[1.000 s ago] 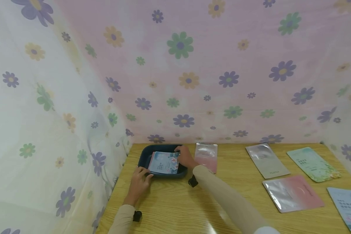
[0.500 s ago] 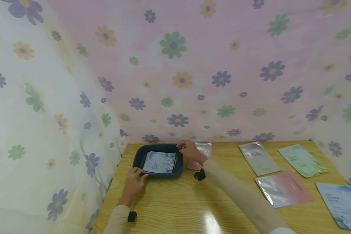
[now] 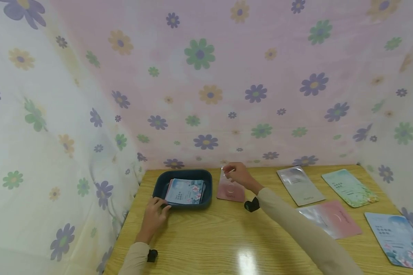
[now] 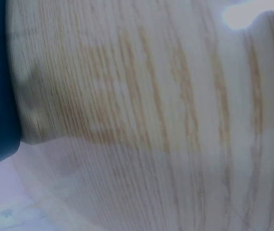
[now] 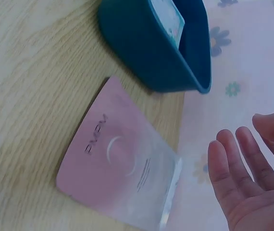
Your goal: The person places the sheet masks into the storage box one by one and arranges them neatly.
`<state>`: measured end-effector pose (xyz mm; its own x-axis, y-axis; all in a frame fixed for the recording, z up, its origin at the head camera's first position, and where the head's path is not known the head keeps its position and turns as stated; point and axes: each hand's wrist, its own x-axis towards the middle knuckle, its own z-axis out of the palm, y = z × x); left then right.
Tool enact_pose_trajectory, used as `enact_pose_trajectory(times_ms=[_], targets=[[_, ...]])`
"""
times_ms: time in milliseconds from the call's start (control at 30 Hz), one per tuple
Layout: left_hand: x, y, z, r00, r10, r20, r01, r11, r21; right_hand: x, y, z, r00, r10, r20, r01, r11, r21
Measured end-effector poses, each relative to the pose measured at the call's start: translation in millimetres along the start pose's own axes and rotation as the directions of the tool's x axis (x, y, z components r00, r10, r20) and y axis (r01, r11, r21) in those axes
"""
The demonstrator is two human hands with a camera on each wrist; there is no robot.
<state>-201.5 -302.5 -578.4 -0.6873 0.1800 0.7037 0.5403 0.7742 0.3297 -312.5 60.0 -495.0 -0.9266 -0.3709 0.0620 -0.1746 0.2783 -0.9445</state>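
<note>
My left hand (image 3: 153, 218) holds the front left rim of a dark blue plastic basin (image 3: 208, 191). Several flat face mask packets lie stacked inside, a light blue flowered one (image 3: 185, 191) on top. Over the upper end of a pink and silver face mask packet (image 3: 230, 191) hovers my right hand (image 3: 240, 175), holding nothing. In the right wrist view its fingers (image 5: 245, 178) are spread and loosely bent, beside that packet (image 5: 122, 159), which lies flat on the table. The left wrist view shows the basin's wall (image 4: 0, 86) and just a sliver of a finger.
Across the right of the wooden table (image 3: 206, 236) lie a silver-grey packet (image 3: 302, 186), a green one (image 3: 350, 188), another pink and silver one (image 3: 337, 219) and a blue flowered one (image 3: 397, 238). A flowered curtain (image 3: 220, 114) hangs behind and at both sides.
My right hand has left the packet stack and the basin and moved right, over the pink packet. My left hand stays at the basin's rim. The head view has shifted slightly to the right.
</note>
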Motion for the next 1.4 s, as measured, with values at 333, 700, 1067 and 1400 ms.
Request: enact_pose_trajectory(times_ms=[333, 700, 1067, 1400], targets=[[1.0, 2.7, -1.0, 0.999, -0.033, 0.006, 0.033, 0.999, -0.003, -25.6, -3, -20, 0.997, 0.073, 0.016, -0.074, 0.99, 0.118], [2.1, 2.7, -1.6, 0.999, -0.041, 0.015, 0.041, 0.999, 0.004, -33.1, 41, -22, 0.992, 0.122, -0.026, -0.117, 0.982, 0.15], [2.4, -0.9, -0.5, 0.999, -0.05, 0.019, 0.05, 0.999, 0.008, -51.5, 56, -18, 0.982, 0.185, -0.034, -0.175, 0.965, 0.193], [-1.4, 0.9, -0.6, 0.997, -0.067, 0.029, 0.067, 0.998, 0.011, -66.2, 75, -11, 0.953, 0.28, -0.117, -0.26, 0.952, 0.16]])
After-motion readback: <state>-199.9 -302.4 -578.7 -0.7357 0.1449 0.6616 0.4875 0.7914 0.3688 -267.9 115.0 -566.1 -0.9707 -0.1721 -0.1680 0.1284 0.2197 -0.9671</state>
